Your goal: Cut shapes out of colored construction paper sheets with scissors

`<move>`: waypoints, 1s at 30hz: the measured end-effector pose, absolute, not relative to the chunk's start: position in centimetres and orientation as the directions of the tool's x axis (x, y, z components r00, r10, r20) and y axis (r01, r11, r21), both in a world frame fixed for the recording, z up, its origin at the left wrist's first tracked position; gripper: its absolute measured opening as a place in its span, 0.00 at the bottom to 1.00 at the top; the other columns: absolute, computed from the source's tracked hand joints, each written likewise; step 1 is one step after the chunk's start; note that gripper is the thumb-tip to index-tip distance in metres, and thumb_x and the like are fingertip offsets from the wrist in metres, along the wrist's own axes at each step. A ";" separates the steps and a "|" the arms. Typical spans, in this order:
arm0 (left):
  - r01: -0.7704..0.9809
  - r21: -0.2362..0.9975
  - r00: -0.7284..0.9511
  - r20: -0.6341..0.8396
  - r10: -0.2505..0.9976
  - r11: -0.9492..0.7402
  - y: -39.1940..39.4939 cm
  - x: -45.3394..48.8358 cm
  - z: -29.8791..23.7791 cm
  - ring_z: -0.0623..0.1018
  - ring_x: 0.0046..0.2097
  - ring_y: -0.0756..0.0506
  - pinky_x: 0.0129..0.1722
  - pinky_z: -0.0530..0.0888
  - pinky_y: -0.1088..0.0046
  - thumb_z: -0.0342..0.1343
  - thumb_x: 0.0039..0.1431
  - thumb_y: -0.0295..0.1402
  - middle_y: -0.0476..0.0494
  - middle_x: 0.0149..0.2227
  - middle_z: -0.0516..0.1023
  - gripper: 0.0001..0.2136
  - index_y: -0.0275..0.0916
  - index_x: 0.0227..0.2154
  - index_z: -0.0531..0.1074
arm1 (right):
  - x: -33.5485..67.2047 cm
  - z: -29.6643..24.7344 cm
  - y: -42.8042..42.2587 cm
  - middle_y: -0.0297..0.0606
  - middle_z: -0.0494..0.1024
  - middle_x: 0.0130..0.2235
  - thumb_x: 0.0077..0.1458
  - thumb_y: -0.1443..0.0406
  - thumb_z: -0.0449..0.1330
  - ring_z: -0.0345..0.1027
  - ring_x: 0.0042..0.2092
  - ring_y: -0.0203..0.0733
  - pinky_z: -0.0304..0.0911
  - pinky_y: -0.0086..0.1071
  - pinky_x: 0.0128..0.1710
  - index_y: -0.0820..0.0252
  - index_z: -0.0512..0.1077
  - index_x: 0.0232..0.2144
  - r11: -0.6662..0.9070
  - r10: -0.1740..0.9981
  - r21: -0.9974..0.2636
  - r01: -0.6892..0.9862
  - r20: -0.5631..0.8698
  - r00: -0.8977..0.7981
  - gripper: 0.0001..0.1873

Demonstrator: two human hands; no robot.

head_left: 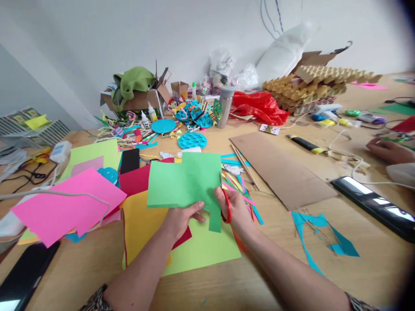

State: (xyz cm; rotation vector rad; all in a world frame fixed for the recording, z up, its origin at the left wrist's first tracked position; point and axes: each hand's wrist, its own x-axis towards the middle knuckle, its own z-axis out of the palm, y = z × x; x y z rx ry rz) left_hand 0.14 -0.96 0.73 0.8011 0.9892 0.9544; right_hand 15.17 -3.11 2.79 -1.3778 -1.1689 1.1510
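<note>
My left hand [184,218] grips the lower edge of a green paper sheet [181,183], thumb on top and fingers beneath. The sheet has a stepped outline, with a strip hanging down at its lower right. In my right hand [235,209] are scissors with red handles [228,207]; their dark blades point away from me along the sheet's right edge. Whether the blades are apart I cannot tell. Under my hands lie a light green sheet [201,255] and a yellow sheet [142,229], with a bit of dark red paper between them.
Pink paper [71,203] and a cable lie left. Right are a cardboard piece [279,168], a box cutter [304,144], a phone [376,203] and blue paper scraps [343,246]. A steel bottle [224,108] stands behind. Another person's hand [384,150] rests at the far right.
</note>
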 end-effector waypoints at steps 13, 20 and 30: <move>-0.261 0.885 0.256 -0.322 0.912 0.385 -1.1 0.1 0.9 0.79 0.30 0.45 0.22 0.75 0.72 0.68 0.40 0.31 0.40 0.38 0.80 0.23 0.35 0.43 0.75 | 15.3 2.2 -3.0 0.27 0.55 0.16 0.51 0.42 0.52 0.43 0.19 0.29 0.41 0.26 0.17 0.59 0.57 0.16 -0.092 0.991 -0.993 0.074 -0.084 0.103 0.29; -0.254 0.883 0.254 -0.331 0.909 0.393 -1.1 0.2 1.1 0.78 0.30 0.45 0.22 0.75 0.71 0.69 0.38 0.31 0.42 0.36 0.80 0.21 0.35 0.40 0.75 | 15.6 1.6 -2.9 0.29 0.59 0.16 0.52 0.42 0.53 0.47 0.19 0.29 0.43 0.26 0.17 0.60 0.60 0.18 -0.123 0.988 -0.991 0.056 -0.117 0.105 0.29; -0.228 0.894 0.289 -0.317 0.903 0.386 -1.1 0.1 1.0 0.79 0.30 0.46 0.22 0.74 0.74 0.68 0.41 0.32 0.41 0.37 0.81 0.23 0.37 0.44 0.75 | 15.4 1.6 -2.8 0.29 0.60 0.17 0.52 0.43 0.53 0.48 0.19 0.29 0.45 0.25 0.18 0.61 0.62 0.18 -0.102 0.989 -0.995 -0.007 -0.102 0.110 0.28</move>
